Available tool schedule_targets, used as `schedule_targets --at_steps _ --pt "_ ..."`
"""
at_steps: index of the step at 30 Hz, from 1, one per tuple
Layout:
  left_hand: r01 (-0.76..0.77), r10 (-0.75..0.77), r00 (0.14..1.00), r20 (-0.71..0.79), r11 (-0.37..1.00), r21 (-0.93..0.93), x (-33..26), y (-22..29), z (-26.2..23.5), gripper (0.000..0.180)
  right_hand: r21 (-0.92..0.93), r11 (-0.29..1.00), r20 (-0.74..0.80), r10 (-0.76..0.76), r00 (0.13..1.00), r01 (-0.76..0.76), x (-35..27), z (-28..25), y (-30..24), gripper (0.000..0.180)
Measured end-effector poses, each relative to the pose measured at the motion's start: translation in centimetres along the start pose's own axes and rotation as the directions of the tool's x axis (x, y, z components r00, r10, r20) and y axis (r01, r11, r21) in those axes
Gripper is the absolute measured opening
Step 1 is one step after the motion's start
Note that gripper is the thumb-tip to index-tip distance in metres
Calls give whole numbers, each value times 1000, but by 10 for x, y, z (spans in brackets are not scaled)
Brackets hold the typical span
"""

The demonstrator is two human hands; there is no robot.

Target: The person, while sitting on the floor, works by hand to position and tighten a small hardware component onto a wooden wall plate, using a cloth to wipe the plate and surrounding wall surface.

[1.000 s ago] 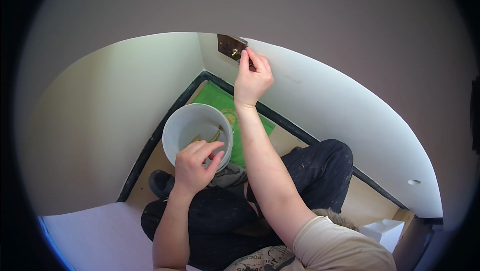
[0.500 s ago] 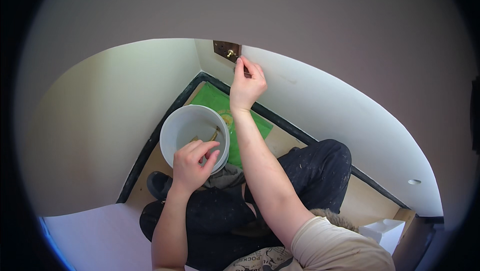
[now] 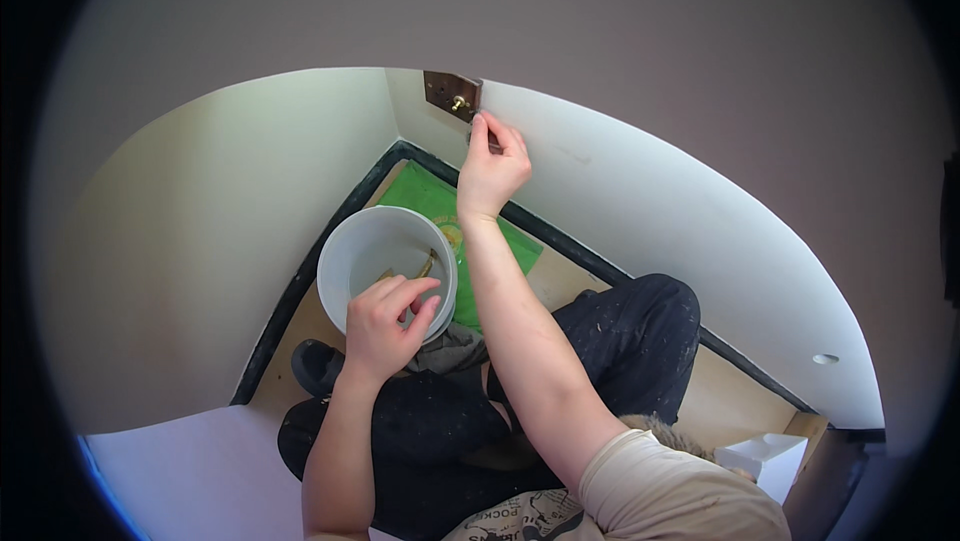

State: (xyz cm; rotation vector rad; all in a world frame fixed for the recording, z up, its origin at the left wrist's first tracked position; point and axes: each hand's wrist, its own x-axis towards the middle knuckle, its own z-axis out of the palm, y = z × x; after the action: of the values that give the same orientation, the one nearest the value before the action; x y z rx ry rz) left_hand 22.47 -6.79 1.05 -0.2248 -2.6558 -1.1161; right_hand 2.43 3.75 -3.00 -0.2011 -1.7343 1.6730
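A dark brown plate (image 3: 446, 93) is fixed on the wall near the corner, with a small brass knob (image 3: 458, 103) standing out of it. My right hand (image 3: 494, 163) reaches up to the plate's lower right edge, thumb and fingertips pinched together. What they grip, if anything, is too small to make out. Lower down, my left hand (image 3: 385, 329) hovers over the near rim of a white bucket (image 3: 345, 251), fingers loosely curved and thumb apart, nothing visible between them. Inside the bucket lie some brownish, thin pieces (image 3: 427, 263), partly hidden by that hand.
Under the bucket a green bag (image 3: 510, 251) lies flat in the corner. Dark trim (image 3: 300, 286) runs along both walls. My crossed legs (image 3: 640, 341) flank the bucket, a grey cloth (image 3: 450, 351) beside it. At right sits a white box (image 3: 765, 463); a large pale surface curves overhead.
The view has shifted slightly, so the plate shows a little more fully. Both hands keep nearly the same pose and place.
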Motion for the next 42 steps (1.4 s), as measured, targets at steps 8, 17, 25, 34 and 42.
schedule_targets --at_steps 8,17,25,34,42 --pt "-2 2 1000 -15 1000 -12 1 -1 2 14 8 1000 22 -5 1000 5 4 4 -2 11" --pt "9 -9 1000 16 1000 -12 -1 1 2 14 47 998 37 30 999 -32 5 4 -5 13" --pt "-6 6 1000 11 1000 -7 4 2 1 15 -48 998 78 30 996 -26 4 -1 6 15" --pt "6 -6 1000 -2 1000 2 1 1 -1 14 -19 994 58 111 992 -110 -2 -3 5 15" --pt "10 -10 1000 11 1000 1 0 1 -1 15 -23 990 77 137 988 -136 -8 -5 14 13"
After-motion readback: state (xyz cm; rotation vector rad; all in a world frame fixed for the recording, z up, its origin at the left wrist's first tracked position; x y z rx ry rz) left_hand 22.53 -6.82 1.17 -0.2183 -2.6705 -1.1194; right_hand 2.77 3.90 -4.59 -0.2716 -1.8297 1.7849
